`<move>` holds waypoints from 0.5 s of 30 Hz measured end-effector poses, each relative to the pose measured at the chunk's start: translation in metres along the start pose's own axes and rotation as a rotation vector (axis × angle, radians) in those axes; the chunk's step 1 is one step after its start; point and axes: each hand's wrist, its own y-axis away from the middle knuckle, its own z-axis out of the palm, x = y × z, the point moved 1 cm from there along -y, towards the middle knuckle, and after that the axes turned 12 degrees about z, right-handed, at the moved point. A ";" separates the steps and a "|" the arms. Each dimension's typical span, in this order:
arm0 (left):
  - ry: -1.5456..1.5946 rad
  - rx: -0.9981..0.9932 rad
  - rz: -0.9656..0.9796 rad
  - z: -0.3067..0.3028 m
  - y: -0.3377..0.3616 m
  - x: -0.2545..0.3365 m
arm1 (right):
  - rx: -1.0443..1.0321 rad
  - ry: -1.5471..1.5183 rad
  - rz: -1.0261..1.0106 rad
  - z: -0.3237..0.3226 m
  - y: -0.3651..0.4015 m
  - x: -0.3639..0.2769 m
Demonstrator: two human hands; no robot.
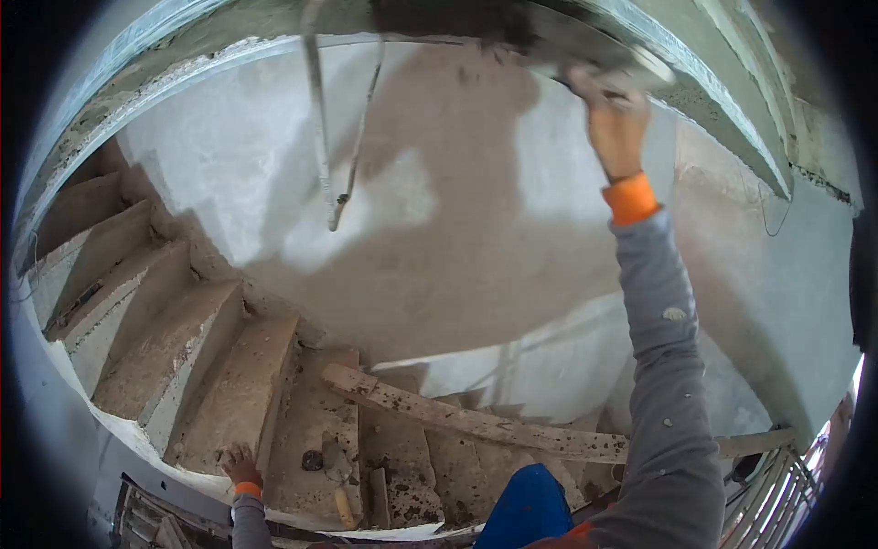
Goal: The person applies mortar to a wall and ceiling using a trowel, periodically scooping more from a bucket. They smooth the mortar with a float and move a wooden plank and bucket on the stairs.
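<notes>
My right hand (616,128) is raised at the top right, its fingers wrapped round the handle of a flat plastering float (599,50). The float is blurred and lies against the underside of the concrete overhead, beside a dark wet patch (476,23). At the lower left, my left hand (241,465) rests with spread fingers on a concrete step (224,412) and holds nothing. A trowel (340,471) with a wooden handle lies on a step to the right of my left hand, next to a small dark lump (312,460).
Concrete stairs (174,334) curve along the left and bottom. A long wooden plank (476,425) crosses the lower steps. Bent conduit (322,165) hangs from above before the plastered wall (439,302). Metal railings (768,499) stand at the lower right. My blue-clad knee (526,508) shows below.
</notes>
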 end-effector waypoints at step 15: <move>0.095 0.052 -0.042 -0.018 0.010 0.013 | 0.074 -0.197 0.095 0.023 0.003 -0.032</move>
